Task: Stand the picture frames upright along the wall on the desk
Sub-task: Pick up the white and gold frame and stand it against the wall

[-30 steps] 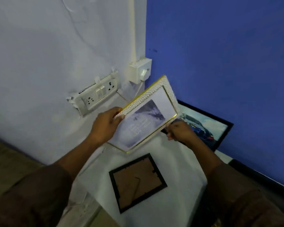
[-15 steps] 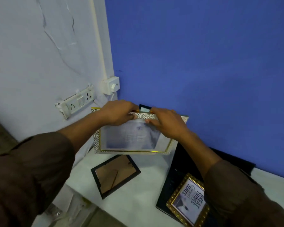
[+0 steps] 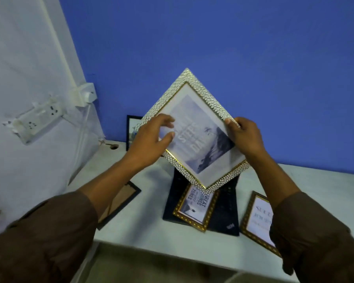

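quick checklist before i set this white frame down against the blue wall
1. Grip: left hand and right hand both hold the white frame: ok.
2. Orientation: it is turned corner-down like a diamond, not level: not ok.
3. Landing spot: the desk by the blue wall, right of the hands, looks bare: ok.
4. Neighbour: the black frame already leans at the corner behind the left hand: ok.
5. Below: the gold frame lies flat on a dark keyboard under it: not ok.
6. Back stand: cannot tell.

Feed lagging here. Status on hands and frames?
Left hand and right hand hold white frame midair, tilted cornerwise. Black frame at wall. Gold frames lying flat below.
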{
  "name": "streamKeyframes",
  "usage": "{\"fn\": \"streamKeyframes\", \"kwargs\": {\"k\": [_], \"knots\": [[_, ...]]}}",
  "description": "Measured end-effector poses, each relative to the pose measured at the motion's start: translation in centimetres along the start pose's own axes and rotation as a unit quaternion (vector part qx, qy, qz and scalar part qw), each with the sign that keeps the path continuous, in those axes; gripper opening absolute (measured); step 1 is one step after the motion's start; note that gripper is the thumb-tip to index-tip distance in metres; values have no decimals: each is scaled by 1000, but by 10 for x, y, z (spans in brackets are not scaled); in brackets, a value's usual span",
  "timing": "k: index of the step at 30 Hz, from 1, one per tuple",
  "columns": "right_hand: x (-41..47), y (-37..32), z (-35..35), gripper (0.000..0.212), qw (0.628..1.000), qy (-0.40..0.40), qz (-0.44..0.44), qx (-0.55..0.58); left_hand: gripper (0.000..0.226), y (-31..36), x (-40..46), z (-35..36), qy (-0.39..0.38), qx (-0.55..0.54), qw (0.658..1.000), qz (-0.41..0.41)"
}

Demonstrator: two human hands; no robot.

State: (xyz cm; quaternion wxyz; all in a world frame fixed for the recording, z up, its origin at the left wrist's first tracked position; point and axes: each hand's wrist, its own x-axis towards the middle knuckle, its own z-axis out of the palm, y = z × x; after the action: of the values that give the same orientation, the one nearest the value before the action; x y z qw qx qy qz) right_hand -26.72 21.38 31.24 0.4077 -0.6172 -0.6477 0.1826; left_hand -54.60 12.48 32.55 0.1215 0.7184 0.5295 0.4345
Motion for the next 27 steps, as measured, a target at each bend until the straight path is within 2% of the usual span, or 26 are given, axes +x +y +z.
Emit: {"fn": "streamKeyframes", "kwargs": {"k": [3, 8, 12, 14, 16, 22, 27], "knots": [[-5, 21, -40, 48, 996, 34, 53, 55, 16, 0, 0, 36, -41, -79, 988, -125], [-3, 62, -100, 42, 982, 55, 116, 141, 23, 12, 30, 104, -97, -156, 942, -280], [18, 127, -135, 52, 970, 85, 156, 168, 10, 41, 68, 179, -171, -209, 922, -279], [31, 160, -148, 55, 967, 91, 171, 168, 15, 55, 88, 214, -185, -207, 921, -272], [52, 195, -164, 56, 965, 103, 173, 167, 10, 70, 113, 253, -188, -210, 915, -288], [121, 307, -210, 48, 963, 101, 191, 163, 18, 108, 193, 373, -184, -195, 913, -306], [167, 379, -222, 38, 982, 49, 170, 67, 10, 106, 231, 441, -191, -192, 901, -340]]}}
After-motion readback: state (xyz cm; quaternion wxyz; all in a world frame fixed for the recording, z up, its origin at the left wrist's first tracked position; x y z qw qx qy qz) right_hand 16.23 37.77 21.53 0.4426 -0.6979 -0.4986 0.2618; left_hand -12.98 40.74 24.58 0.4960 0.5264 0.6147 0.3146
